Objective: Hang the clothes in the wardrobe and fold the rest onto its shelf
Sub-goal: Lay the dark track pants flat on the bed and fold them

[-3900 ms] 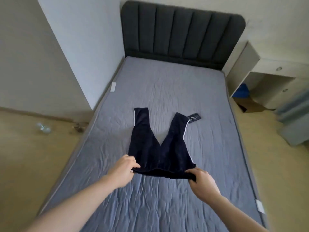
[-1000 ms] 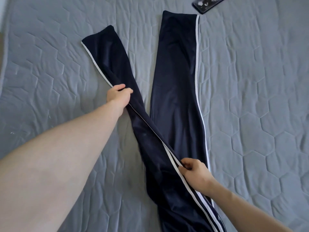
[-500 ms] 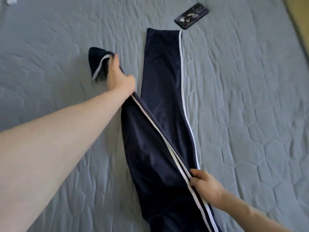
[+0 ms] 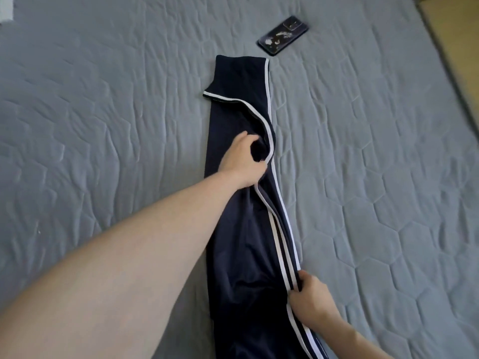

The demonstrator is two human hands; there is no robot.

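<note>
Since one leg now lies over the other, the dark navy track trousers with white side stripes point(image 4: 241, 216) look to be at the lengthwise fold, a preparation for the shelf pile rather than for a hanger. They lie in a long narrow band on the grey quilted mattress point(image 4: 103, 112), running away from the person. The left hand point(image 4: 242, 161) has its fingers curled into a bunch of the upper leg's cloth, just inside the curving white stripe. The right hand point(image 4: 309, 297) pinches the striped seams together nearer the waist. Beyond the left fingers the upper leg's cuff falls short and lies skewed across the lower leg, its stripe bent sideways. The next move, as I judge it, calls for drawing that cuff out to meet the lower one, lining stripe on stripe, then smoothing flat. Left of the left fingers the mattress lies open and wide; right of the right fingers there is also good room before the bed's edge. A dark glossy rectangular phone point(image 4: 283, 35) lies just past the far cuff, apart from it.
</note>
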